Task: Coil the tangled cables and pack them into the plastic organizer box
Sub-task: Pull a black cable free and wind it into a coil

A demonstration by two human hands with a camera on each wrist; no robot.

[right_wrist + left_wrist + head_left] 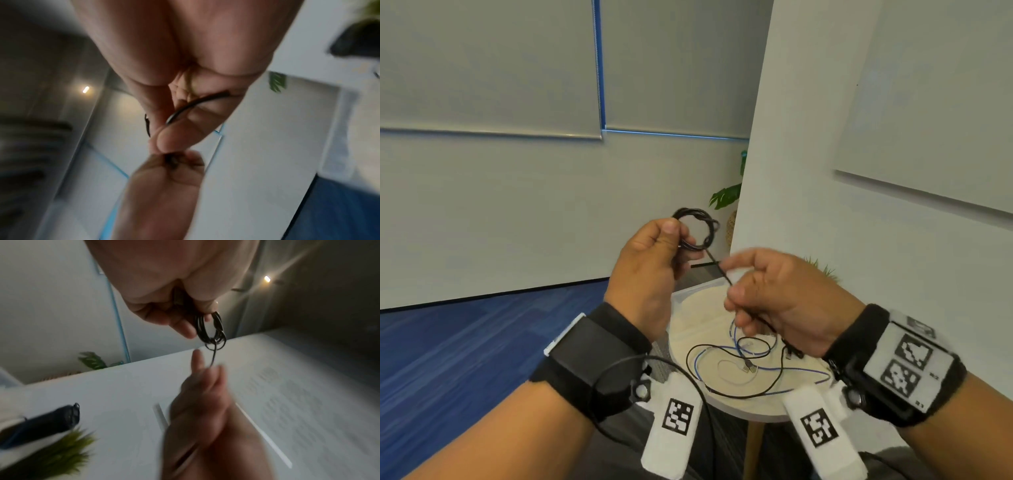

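Only the head view takes in the round table [722, 406], where loose black and blue cables [743, 368] sprawl in tangles; the left wrist view instead shows the black cable coil [211, 331] edge-on, several thin glossy loops bunched tight. The left hand [650, 270] grips that coil, raised above the table's far edge. The right hand [780, 298], blurred, pinches the black strand running down from the coil.
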